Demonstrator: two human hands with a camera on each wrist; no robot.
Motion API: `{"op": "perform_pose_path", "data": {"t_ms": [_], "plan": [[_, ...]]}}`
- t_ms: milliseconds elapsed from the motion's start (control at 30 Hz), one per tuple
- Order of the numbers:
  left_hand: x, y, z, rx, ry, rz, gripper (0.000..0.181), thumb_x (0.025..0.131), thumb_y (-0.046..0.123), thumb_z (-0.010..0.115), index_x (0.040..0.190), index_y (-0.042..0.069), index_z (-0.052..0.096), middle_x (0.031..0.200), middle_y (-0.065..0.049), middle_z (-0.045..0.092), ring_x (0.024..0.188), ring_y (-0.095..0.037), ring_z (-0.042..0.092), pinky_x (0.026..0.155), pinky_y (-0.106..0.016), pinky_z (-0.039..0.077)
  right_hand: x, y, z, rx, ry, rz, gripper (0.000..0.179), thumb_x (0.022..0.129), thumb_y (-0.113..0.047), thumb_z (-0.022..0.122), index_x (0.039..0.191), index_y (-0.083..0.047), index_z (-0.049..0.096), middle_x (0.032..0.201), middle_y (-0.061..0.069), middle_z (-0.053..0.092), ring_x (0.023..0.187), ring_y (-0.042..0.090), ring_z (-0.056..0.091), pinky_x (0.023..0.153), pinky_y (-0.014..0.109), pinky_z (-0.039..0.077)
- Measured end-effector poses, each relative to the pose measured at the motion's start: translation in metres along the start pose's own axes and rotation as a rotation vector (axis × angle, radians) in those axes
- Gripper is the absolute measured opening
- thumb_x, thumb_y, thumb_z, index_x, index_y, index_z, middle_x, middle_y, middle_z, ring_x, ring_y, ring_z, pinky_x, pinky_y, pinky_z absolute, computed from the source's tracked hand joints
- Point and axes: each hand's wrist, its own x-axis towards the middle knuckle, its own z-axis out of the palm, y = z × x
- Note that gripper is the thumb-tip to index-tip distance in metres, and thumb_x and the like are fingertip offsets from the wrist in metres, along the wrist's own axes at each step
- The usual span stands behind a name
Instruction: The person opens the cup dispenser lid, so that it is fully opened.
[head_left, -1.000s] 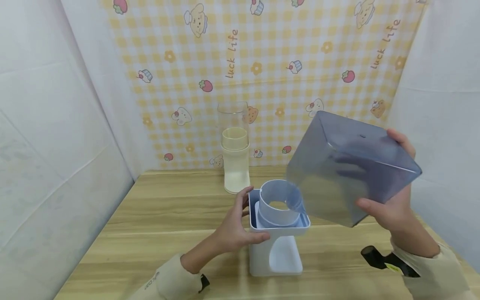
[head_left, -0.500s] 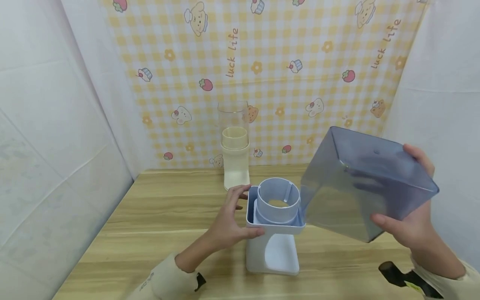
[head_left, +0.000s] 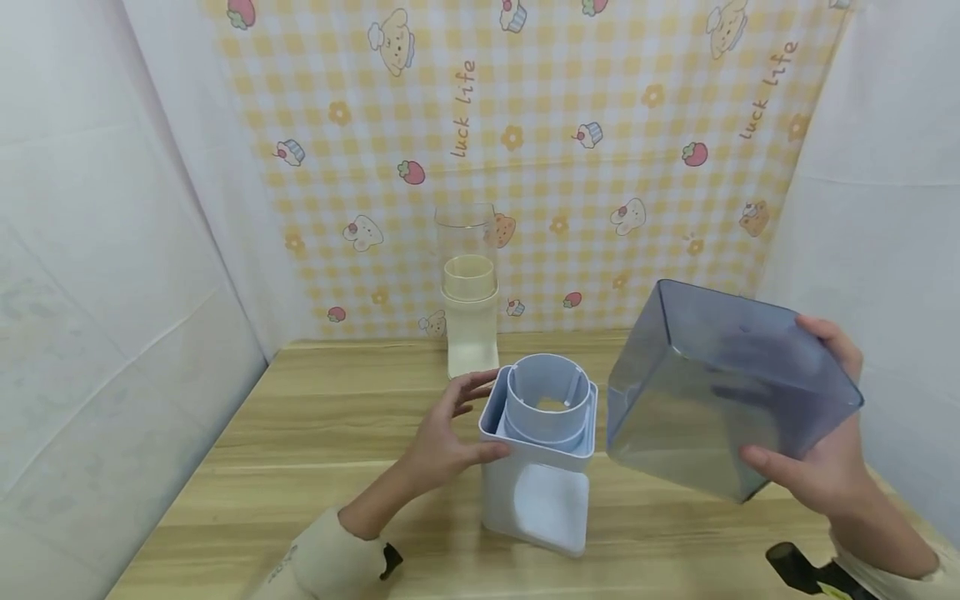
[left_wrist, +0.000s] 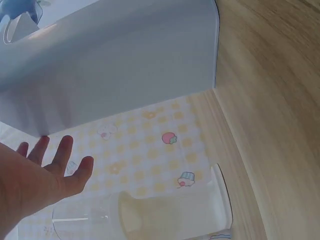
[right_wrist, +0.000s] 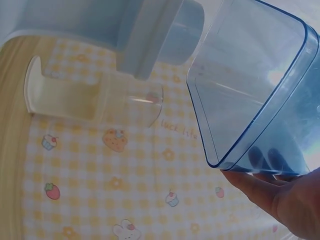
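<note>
Two hands share the work. The left hand (head_left: pixel 438 446) holds a pale base (head_left: pixel 551 500) by its left side, thumb on the near edge of the upper tray and a finger reaching to the far corner; its remaining fingers spread loosely in the left wrist view, and how firmly they press I cannot tell. The base stands on the wooden table (head_left: pixel 337 483), near the middle, with a round collar (head_left: pixel 547 425) rising open from its tray.

The right hand (head_left: pixel 832 467) grips a translucent blue-grey bin (head_left: pixel 712 400) at its right end, thumb on the near side and fingers around the far side. The bin is tilted and raised, just to the right of the base and apart from it.

Beyond both, a cream dispenser (head_left: pixel 472 333) stands at the far edge before a checked cloth (head_left: pixel 540 183).

The step in hand appears to be handling bin and base as two separate pieces. Setting the bin down would call for clear room on the right; seating it on the tray would need it levelled and centred around the collar, with the base kept steady.
</note>
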Motion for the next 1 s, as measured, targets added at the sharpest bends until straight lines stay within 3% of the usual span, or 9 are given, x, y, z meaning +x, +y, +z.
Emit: {"op": "perform_pose_path", "data": {"t_ms": [233,433,567,700,867,1000], "plan": [[0.004,-0.005,-0.01,0.025,0.009,0.047,0.072,0.076,0.05,0.082,0.132,0.011,0.059,0.133,-0.002,0.056,0.116,-0.022,0.056,0.092,-0.055,0.045,-0.009,0.001,-0.006,-0.056,-0.017,0.015,0.086,0.07,0.001,0.083,0.136,0.012,0.029,0.133,0.018,0.049,0.122,0.022,0.048,0.099,0.02,0.038],[0.006,-0.011,-0.018,0.006,-0.005,0.032,0.065,0.08,0.043,0.079,0.133,0.01,0.06,0.128,-0.005,0.06,0.111,-0.021,0.057,0.09,-0.057,0.047,-0.02,0.005,-0.014,-0.116,-0.053,0.042,0.086,0.074,-0.007,0.082,0.139,0.011,0.028,0.136,0.015,0.045,0.125,0.02,0.043,0.102,0.023,0.028],[0.008,-0.014,-0.022,0.021,-0.019,0.042,0.056,0.087,0.035,0.073,0.136,0.012,0.058,0.131,-0.003,0.06,0.117,-0.022,0.058,0.091,-0.048,0.05,-0.026,0.007,-0.014,-0.166,-0.085,0.052,0.088,0.078,-0.015,0.082,0.141,0.012,0.027,0.142,0.015,0.039,0.128,0.019,0.04,0.105,0.022,0.025],[0.009,-0.016,-0.024,0.015,-0.033,0.049,0.049,0.095,0.025,0.066,0.138,0.006,0.054,0.134,-0.01,0.06,0.12,-0.026,0.058,0.093,-0.043,0.051,-0.032,0.008,-0.012,-0.225,-0.12,0.06,0.09,0.08,-0.021,0.083,0.141,0.013,0.026,0.146,0.013,0.036,0.13,0.018,0.037,0.106,0.022,0.021],[0.01,-0.017,-0.026,-0.024,-0.013,0.021,0.046,0.1,0.013,0.058,0.141,0.0,0.045,0.139,-0.021,0.054,0.12,-0.034,0.057,0.096,-0.046,0.048,-0.04,0.011,-0.013,-0.235,-0.182,0.097,0.101,0.073,-0.018,0.088,0.142,0.016,0.022,0.144,0.013,0.038,0.126,0.018,0.041,0.104,0.024,0.024],[0.01,-0.018,-0.027,-0.034,0.006,-0.007,0.04,0.101,0.009,0.055,0.14,0.002,0.045,0.136,-0.02,0.055,0.12,-0.036,0.057,0.097,-0.05,0.047,-0.049,0.013,-0.018,-0.235,-0.246,0.176,0.114,0.059,-0.008,0.094,0.141,0.019,0.02,0.142,0.013,0.043,0.123,0.019,0.046,0.099,0.022,0.032]]}}
